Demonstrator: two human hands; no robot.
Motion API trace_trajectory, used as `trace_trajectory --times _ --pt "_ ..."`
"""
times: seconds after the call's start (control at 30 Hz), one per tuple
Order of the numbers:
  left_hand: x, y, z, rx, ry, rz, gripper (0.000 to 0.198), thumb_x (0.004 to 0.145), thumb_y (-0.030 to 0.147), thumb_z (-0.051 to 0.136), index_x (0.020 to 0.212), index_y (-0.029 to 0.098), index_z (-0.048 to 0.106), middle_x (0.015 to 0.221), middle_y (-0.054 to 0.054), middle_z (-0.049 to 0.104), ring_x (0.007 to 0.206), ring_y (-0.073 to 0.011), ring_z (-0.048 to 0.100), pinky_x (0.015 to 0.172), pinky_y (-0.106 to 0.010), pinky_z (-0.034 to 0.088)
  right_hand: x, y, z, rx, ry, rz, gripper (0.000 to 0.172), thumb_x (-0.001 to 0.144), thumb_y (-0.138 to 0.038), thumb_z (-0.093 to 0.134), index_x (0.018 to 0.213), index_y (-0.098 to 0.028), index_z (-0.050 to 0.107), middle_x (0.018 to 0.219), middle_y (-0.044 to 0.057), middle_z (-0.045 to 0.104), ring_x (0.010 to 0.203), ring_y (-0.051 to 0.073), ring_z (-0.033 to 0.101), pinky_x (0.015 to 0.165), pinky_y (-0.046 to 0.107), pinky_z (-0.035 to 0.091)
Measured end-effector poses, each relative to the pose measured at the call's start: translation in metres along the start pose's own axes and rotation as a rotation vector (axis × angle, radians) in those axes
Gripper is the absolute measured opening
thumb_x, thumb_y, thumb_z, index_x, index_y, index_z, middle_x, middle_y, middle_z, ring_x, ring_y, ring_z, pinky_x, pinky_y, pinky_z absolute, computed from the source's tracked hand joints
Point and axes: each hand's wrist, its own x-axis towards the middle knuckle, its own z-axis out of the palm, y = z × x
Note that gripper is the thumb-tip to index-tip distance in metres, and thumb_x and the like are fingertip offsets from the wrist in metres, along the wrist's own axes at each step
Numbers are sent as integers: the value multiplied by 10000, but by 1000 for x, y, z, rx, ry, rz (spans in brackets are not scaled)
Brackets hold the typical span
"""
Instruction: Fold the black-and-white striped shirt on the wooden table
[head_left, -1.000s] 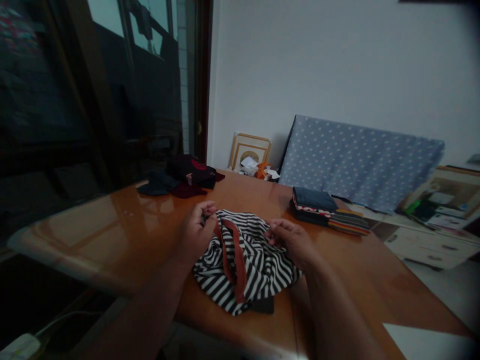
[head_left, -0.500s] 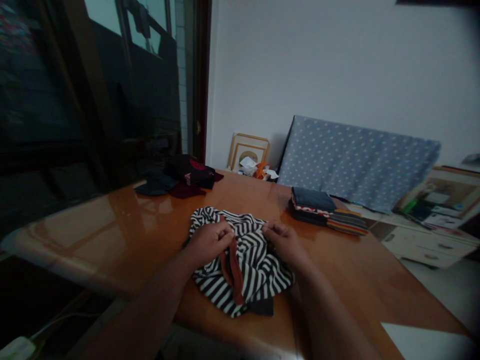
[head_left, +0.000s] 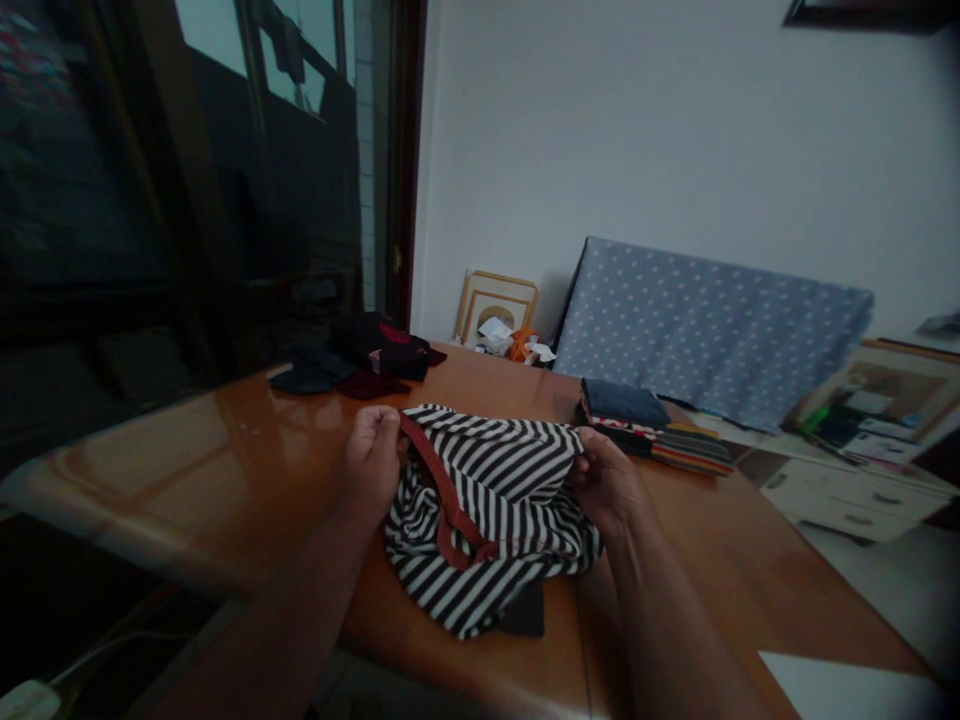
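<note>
A black-and-white striped knit garment [head_left: 495, 520] with rust-red trim [head_left: 442, 495] lies bunched on the polished wooden table [head_left: 750, 580]. My left hand [head_left: 371, 465] pinches its upper left edge, close to the trim. At the opposite edge, my right hand [head_left: 606, 483] grips the stripes between fingers and thumb. Between my hands, the top layer is pulled taut. A dark cloth [head_left: 525, 612] pokes out from beneath the garment's lower edge. Anything else under the garment is hidden.
Dark folded clothes [head_left: 352, 358] lie at the far left of the table. A stack of folded clothes [head_left: 645, 430] sits to the right. Behind stand a blue dotted mattress [head_left: 712, 330] and picture frames [head_left: 495, 310]. A dark glass door [head_left: 262, 180] fills the left.
My hands have moved apart and lifted the garment's edges, spreading its top layer. The red trim has shifted from a near-vertical fold to a diagonal line toward the left.
</note>
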Motion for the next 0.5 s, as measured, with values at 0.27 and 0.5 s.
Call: trace_trajectory --times 0.27,0.5 --pt "3 -1 -7 227 73 204 264 911 410 574 750 201 580 760 3 583 767 -162 577 743 -273 475 -29 -13 4 -378 -509 248 262 824 -418 705 860 -159 687 539 -21 574 396 56 325 410 213 151" --pt "-16 3 -1 352 -134 506 182 883 274 605 1053 213 632 1060 -67 680 1056 -225 621 980 -369 461 -21 7 15 -425 -254 74 298 758 -406 765 959 -187 733 778 9 679 567 80 474 510 197 324"
